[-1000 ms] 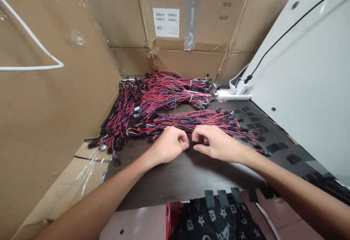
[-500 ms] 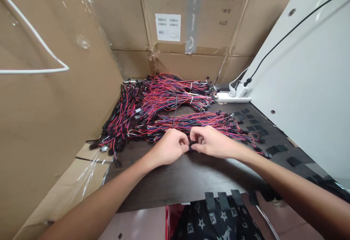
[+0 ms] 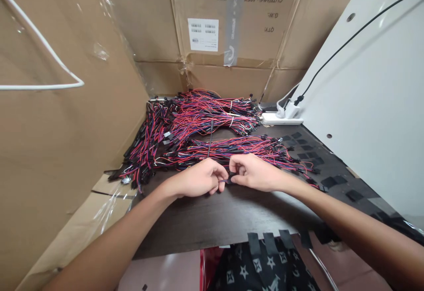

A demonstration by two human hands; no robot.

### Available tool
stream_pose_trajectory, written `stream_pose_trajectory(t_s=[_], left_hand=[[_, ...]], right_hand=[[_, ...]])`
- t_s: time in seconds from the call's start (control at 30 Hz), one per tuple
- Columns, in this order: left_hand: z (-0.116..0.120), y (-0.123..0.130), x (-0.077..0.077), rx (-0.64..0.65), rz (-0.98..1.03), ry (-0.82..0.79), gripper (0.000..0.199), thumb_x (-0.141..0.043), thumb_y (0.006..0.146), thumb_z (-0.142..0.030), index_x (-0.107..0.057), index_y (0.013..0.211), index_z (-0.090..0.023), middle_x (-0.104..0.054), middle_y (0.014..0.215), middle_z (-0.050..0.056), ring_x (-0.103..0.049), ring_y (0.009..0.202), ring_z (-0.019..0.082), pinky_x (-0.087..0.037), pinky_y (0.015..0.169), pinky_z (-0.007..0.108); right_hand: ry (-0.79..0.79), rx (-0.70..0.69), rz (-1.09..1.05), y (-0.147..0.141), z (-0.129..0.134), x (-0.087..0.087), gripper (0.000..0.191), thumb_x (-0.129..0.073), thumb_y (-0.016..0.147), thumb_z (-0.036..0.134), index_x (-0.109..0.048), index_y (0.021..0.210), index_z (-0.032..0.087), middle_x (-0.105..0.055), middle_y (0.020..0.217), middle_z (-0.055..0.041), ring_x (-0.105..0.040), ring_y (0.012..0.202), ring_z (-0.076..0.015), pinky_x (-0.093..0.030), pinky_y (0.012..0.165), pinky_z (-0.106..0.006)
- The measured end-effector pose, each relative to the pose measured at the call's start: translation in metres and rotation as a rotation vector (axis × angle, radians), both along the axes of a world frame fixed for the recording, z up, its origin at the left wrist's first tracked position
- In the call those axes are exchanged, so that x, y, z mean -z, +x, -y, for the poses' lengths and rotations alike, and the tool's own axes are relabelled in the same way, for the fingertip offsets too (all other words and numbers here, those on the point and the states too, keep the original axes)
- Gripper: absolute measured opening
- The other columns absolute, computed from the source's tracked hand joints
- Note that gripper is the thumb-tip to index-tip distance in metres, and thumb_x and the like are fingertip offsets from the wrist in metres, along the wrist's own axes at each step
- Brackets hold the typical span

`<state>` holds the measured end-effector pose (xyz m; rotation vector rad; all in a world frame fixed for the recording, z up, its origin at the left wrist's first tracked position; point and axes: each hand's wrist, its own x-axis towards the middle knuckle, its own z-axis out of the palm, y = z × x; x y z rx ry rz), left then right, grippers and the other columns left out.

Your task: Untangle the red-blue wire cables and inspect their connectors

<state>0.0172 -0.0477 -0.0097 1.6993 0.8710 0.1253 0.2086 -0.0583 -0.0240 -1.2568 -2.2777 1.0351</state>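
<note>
My left hand (image 3: 203, 177) pinches a thin dark cable (image 3: 210, 138), whose far part rises over the wire bundles behind. Facing it, my right hand (image 3: 253, 172) has thumb and index finger closed on a small black piece of tape (image 3: 229, 178) around the cable's near part. Both hands are held just above the dark table (image 3: 205, 224), fingertips nearly touching. Directly behind them lies a bundle of red, blue and black wires (image 3: 238, 146) with black connectors.
More wire bundles (image 3: 198, 110) are heaped behind and at left. Black tape pieces (image 3: 333, 180) stick to the table's right side and front edge. A white power strip (image 3: 281, 119) sits at the back right. Cardboard walls (image 3: 76, 119) and a white panel (image 3: 371, 105) flank the table.
My left hand has shifted slightly left, away from the right fingertips, and its lower fingers now show. A short stretch of cable is visible between the hands. My right hand has barely moved.
</note>
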Motion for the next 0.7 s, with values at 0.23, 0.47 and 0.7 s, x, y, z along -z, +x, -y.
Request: stream_pose_trajectory(t_s=[0.23, 0.47, 0.7], left_hand=[[-0.003, -0.004, -0.004, 0.014, 0.037, -0.118, 0.017, -0.043, 0.063, -0.007, -0.059, 0.068, -0.011, -0.06, 0.063, 0.001, -0.043, 0.046, 0.006, -0.033, 0.046, 0.02], [-0.007, -0.006, 0.003, -0.009, 0.058, -0.181, 0.018, -0.044, 0.058, -0.008, -0.059, 0.068, -0.01, -0.062, 0.063, 0.002, -0.048, 0.043, 0.007, -0.034, 0.042, 0.02], [-0.005, -0.004, 0.003, -0.056, 0.048, -0.181, 0.02, -0.042, 0.055, -0.005, -0.058, 0.067, -0.01, -0.063, 0.061, 0.003, -0.05, 0.042, 0.007, -0.034, 0.039, 0.018]], right_hand=[[-0.044, 0.01, -0.044, -0.001, 0.005, 0.003, 0.02, -0.056, 0.072, 0.004, -0.046, 0.081, 0.018, -0.041, 0.053, 0.0112, -0.036, 0.044, -0.0057, -0.031, 0.048, -0.019], [-0.009, 0.019, -0.092, -0.002, 0.009, 0.007, 0.02, -0.055, 0.073, 0.005, -0.045, 0.084, 0.018, -0.045, 0.063, 0.0082, -0.039, 0.047, -0.0059, -0.03, 0.048, -0.019], [0.054, 0.023, -0.15, -0.003, 0.012, 0.009, 0.015, -0.053, 0.076, 0.008, -0.051, 0.087, 0.017, -0.051, 0.065, 0.0053, -0.047, 0.054, -0.0091, -0.037, 0.053, -0.022]])
